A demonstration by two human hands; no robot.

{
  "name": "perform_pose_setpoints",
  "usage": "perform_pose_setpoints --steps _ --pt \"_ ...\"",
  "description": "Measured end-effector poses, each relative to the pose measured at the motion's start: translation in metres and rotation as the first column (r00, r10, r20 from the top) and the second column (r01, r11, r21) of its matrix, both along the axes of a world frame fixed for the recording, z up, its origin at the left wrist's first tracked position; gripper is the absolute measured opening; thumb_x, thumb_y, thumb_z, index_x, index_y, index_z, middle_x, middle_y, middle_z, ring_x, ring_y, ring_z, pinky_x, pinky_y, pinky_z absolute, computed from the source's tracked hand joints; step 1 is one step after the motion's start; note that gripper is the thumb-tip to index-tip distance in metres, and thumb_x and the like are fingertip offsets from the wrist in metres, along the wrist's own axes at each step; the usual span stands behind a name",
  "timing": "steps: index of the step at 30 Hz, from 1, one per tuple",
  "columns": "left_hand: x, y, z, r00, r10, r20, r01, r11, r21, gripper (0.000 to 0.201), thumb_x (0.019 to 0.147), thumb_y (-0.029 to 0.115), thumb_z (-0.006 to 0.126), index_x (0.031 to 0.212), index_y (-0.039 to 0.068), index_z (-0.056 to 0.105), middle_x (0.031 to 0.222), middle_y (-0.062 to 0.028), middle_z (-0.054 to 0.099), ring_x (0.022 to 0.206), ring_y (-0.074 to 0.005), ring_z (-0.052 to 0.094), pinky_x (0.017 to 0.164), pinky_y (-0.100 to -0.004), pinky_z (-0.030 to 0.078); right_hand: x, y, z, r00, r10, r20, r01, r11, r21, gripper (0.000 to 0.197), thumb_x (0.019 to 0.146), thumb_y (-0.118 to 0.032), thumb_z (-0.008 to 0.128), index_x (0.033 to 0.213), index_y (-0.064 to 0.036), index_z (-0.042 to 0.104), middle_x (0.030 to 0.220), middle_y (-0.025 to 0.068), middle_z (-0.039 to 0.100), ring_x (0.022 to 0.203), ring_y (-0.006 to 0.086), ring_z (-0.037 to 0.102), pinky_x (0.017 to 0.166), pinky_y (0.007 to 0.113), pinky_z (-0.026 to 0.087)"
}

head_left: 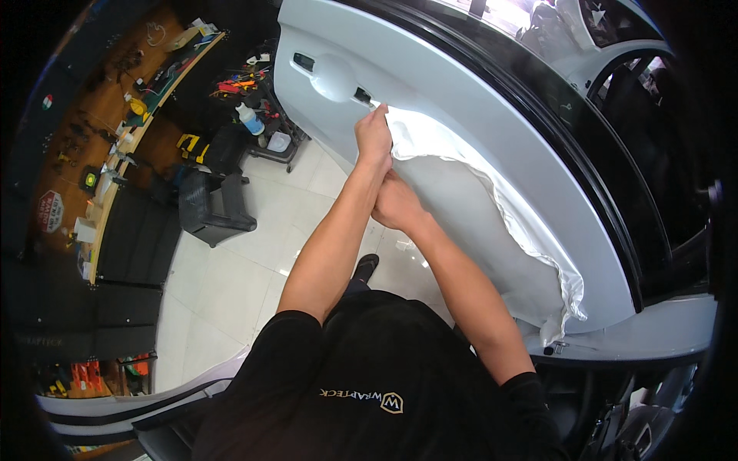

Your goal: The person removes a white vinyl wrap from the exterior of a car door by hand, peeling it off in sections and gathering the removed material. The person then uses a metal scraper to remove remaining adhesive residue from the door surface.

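A light grey car door [453, 84] stands open in front of me, its handle recess [333, 80] near the upper left. Glossy white film [430, 140] runs diagonally across the door, with a crumpled edge down to the lower right corner. Just below the handle area, my left hand [373, 140] is closed on the film's upper left end. My right hand [399, 202] is closed too, right under the left wrist and beside the door's edge. Its fingertips are hidden, so what it grips, if anything, cannot be made out.
A black step stool [215, 203] stands on the tiled floor [231, 284] to the left. Beyond it are a tool cart with a spray bottle [250, 119] and a yellow-and-black case [192, 147]. A long workbench [146, 127] curves along the left. The car's interior lies at lower right.
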State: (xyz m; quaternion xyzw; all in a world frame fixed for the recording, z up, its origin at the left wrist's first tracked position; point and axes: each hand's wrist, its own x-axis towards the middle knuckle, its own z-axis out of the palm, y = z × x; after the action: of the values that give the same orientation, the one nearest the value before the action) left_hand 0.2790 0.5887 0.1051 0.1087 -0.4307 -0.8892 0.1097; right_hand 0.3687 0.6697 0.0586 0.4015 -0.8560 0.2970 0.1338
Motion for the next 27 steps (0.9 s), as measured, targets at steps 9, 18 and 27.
perform_pose_setpoints --steps 9,18,27 --pt "0.023 0.016 -0.002 0.992 0.11 0.064 -0.119 0.98 0.159 0.028 0.102 0.017 0.057 0.101 -0.009 0.066 0.093 -0.01 0.068 0.079 -0.0159 0.061 0.07 -0.0316 0.049 0.005 0.001 0.015 0.92 -0.121 0.372 0.027 0.969 0.247 0.03 0.084 -0.028 0.067 0.101 -0.0033 0.066 0.106 0.0221 0.07 0.108 0.0416 0.061 0.088 0.05 0.051" --pt "0.009 -0.03 -0.023 0.954 -0.283 0.097 0.289 0.956 -0.058 0.041 0.104 0.037 0.054 0.09 0.0 0.066 0.073 -0.0021 0.062 0.059 -0.0117 0.057 0.051 -0.027 0.041 -0.003 -0.007 -0.009 0.999 0.022 0.035 -0.028 0.985 0.169 0.023 0.079 -0.018 0.068 0.094 -0.0012 0.069 0.1 0.0192 0.069 0.102 0.0358 0.063 0.097 0.044 0.048" --pt "-0.009 -0.069 0.044 0.912 -0.249 0.327 0.402 0.702 -0.587 0.068 0.098 0.064 0.049 0.08 0.0 0.066 0.061 -0.0049 0.059 0.049 -0.0158 0.061 0.044 -0.0261 0.039 -0.001 -0.001 0.004 0.999 -0.01 0.03 0.006 0.989 0.146 0.02 0.073 -0.007 0.067 0.092 -0.0008 0.069 0.094 0.0154 0.067 0.101 0.0314 0.061 0.101 0.041 0.043"
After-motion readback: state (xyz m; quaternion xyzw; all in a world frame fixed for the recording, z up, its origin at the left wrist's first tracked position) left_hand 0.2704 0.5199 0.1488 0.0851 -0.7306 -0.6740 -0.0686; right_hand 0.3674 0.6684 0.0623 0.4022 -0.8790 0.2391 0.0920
